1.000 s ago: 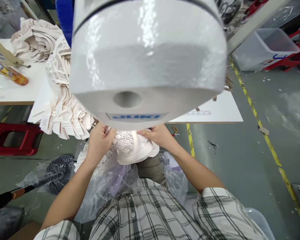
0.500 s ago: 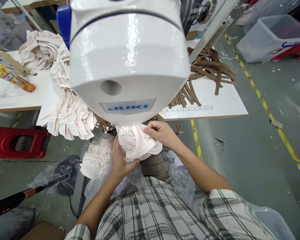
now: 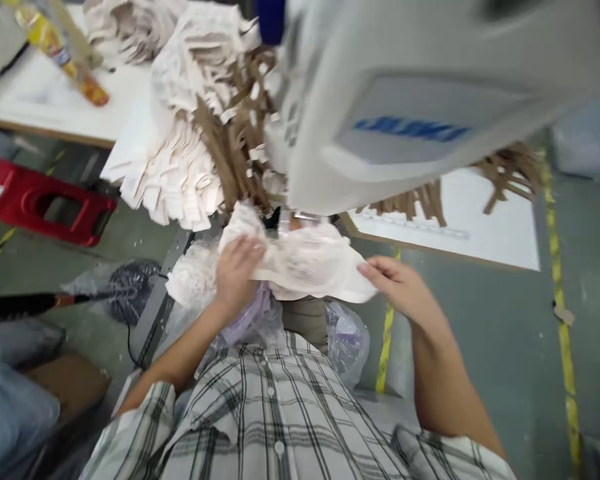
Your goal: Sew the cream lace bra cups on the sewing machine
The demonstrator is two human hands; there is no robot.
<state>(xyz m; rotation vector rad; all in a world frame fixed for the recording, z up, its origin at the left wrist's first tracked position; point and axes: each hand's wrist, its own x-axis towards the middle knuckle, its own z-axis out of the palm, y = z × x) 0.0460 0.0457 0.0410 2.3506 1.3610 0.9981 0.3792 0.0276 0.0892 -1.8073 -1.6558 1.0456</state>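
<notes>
A pale lace bra (image 3: 316, 261) is stretched sideways below the head of a white sewing machine (image 3: 325, 167). My right hand (image 3: 403, 288) pinches its right end between thumb and fingers. At the left end, my left hand (image 3: 237, 270) is closed on the pale fabric, its back partly covering what it grips. Just left of this hand lies a bundle of white lace pieces (image 3: 193, 272). The machine's needle area is mostly hidden and blurred.
Brown straps (image 3: 230, 153) and stacked pale fabric pieces (image 3: 173, 180) lie left of the machine. More brown strips (image 3: 415, 203) rest on the white table (image 3: 505, 230) at right. A red stool (image 3: 45, 203) and a black plastic-wrapped object (image 3: 135, 290) are at left.
My view has swung, so the machine appears further right. My hands have spread apart, pulling the bra out wider. My left hand has turned over its left end.
</notes>
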